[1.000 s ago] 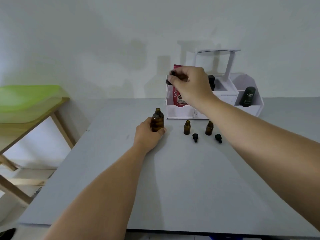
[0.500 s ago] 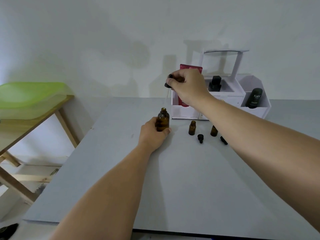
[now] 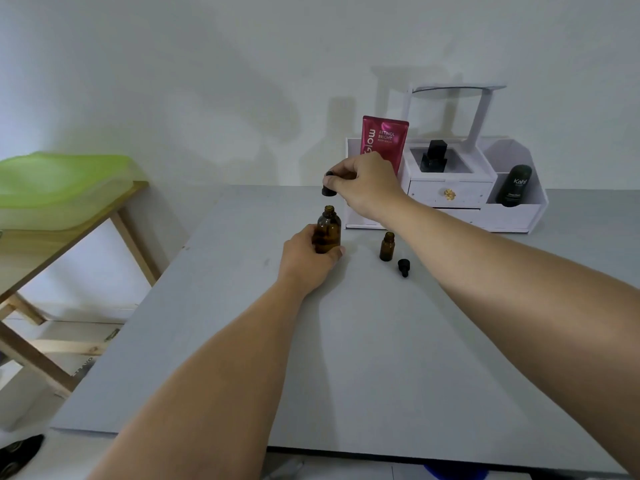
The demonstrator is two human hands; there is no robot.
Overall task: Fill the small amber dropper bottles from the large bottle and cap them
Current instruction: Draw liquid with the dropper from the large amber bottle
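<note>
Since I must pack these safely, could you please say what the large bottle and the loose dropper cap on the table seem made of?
The large bottle looks like glossy amber glass: translucent brown walls, though tinted plastic is possible. The loose dropper cap looks like matte black plastic or rubber: dark, without shine.

— How many amber bottles show?
— Two: one large bottle (image 3: 330,226) and one small bottle (image 3: 387,246).
— And caps?
— Two black ones: a loose cap (image 3: 403,266) and a held cap (image 3: 328,191).
— Hands?
— Two: the left hand (image 3: 306,259) and the right hand (image 3: 367,183).
— What else?
— One white organizer (image 3: 512,216), one pink tube (image 3: 383,140), two dark containers, a square flask (image 3: 434,157) and a round flask (image 3: 514,185), and one green tray (image 3: 62,178).
</note>
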